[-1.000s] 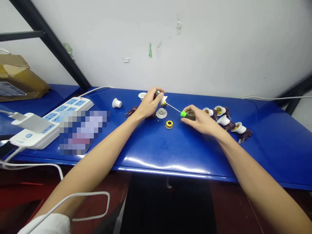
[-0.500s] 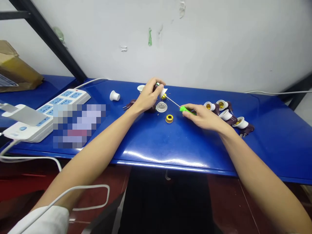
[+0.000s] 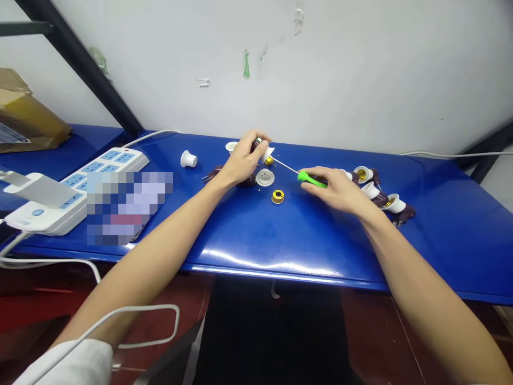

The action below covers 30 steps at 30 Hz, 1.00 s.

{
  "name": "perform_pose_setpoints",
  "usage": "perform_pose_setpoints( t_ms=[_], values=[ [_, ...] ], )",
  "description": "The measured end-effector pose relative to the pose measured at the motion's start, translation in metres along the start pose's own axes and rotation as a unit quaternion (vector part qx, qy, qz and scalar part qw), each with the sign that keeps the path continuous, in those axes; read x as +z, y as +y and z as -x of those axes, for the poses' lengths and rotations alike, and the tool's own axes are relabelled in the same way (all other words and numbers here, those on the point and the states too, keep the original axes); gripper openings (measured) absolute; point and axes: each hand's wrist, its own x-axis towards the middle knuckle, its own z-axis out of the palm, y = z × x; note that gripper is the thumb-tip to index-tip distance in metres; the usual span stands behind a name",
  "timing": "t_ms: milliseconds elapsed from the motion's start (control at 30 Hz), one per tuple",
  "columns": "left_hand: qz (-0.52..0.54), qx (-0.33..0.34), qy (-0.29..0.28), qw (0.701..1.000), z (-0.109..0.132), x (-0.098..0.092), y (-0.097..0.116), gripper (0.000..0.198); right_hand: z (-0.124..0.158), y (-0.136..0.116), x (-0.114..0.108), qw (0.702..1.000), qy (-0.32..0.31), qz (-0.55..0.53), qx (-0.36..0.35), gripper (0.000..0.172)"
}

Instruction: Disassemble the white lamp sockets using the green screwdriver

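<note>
My left hand (image 3: 249, 155) is wrapped round a lamp socket (image 3: 267, 153), dark brown with a flared white rim that faces right. Between the fingers and thumb of my right hand (image 3: 326, 184) is the green handle of a screwdriver (image 3: 312, 179). Its thin shaft runs up and left to the socket's white opening; the tip is hidden inside. Just below the socket lie a white round part (image 3: 265, 177) and a yellow ring (image 3: 278, 197). A brass-coloured piece (image 3: 269, 161) shows behind the shaft. Dark brown plug parts (image 3: 212, 173) rest partly under my left wrist.
Several white and brown sockets (image 3: 371, 190) lie right of my right hand. A white cup-shaped part (image 3: 188, 159) stands to the left. Further left are a white power strip (image 3: 52, 218) and a blurred-out flat object (image 3: 132, 206) on the blue table (image 3: 280, 251).
The screwdriver's green handle has turned in my right hand and more of it shows, slightly further right. My left hand keeps its grip on the socket.
</note>
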Motion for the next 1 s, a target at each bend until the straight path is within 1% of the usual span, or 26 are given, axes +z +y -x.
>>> perform_pose_setpoints(
  t_ms=[67, 167, 200, 267, 367, 433, 533, 567, 633, 733, 800, 1000],
  values=[
    [0.013, -0.009, 0.004, 1.000, -0.001, 0.000, 0.000, 0.023, 0.000, 0.000, 0.000, 1.000, -0.011, -0.019, -0.005, 0.034],
    [0.036, -0.022, -0.001, 0.999, -0.002, -0.001, 0.000, 0.020, 0.001, 0.000, 0.000, 0.998, -0.037, -0.047, 0.022, 0.038],
    [0.042, -0.025, -0.004, 0.999, -0.002, -0.001, 0.000, 0.018, 0.000, 0.000, 0.001, 0.998, -0.037, -0.051, 0.026, 0.038],
    [0.051, -0.030, -0.008, 0.998, -0.002, 0.000, 0.000, 0.017, 0.000, 0.002, 0.002, 0.999, -0.012, -0.044, 0.012, 0.037],
    [0.054, -0.027, -0.011, 0.998, 0.000, 0.000, 0.002, 0.015, -0.002, 0.006, 0.004, 0.999, 0.033, -0.010, -0.018, 0.030],
    [0.058, -0.030, -0.012, 0.998, 0.000, 0.000, 0.002, 0.014, -0.003, 0.008, 0.005, 0.999, 0.049, 0.002, -0.008, 0.028],
    [0.102, -0.058, -0.007, 0.993, -0.003, 0.000, 0.001, 0.014, -0.003, 0.005, 0.006, 0.997, 0.058, -0.033, 0.039, 0.040],
    [0.127, -0.072, -0.004, 0.989, -0.004, -0.001, 0.000, 0.014, -0.003, 0.003, 0.006, 0.996, 0.052, -0.057, 0.053, 0.043],
    [0.176, -0.099, 0.003, 0.979, -0.007, -0.003, 0.000, 0.015, -0.002, -0.003, 0.006, 0.992, 0.041, -0.101, 0.064, 0.045],
    [0.230, -0.128, 0.021, 0.964, -0.009, -0.009, 0.002, 0.014, -0.001, -0.009, 0.005, 0.987, 0.055, -0.144, 0.056, 0.042],
    [0.261, -0.146, 0.032, 0.954, -0.008, -0.014, 0.005, 0.012, 0.000, -0.012, 0.003, 0.981, 0.061, -0.177, 0.055, 0.043],
    [0.334, -0.222, 0.034, 0.915, -0.005, -0.025, 0.009, 0.019, 0.001, -0.010, -0.003, 0.965, 0.054, -0.253, 0.046, 0.047]
  ],
)
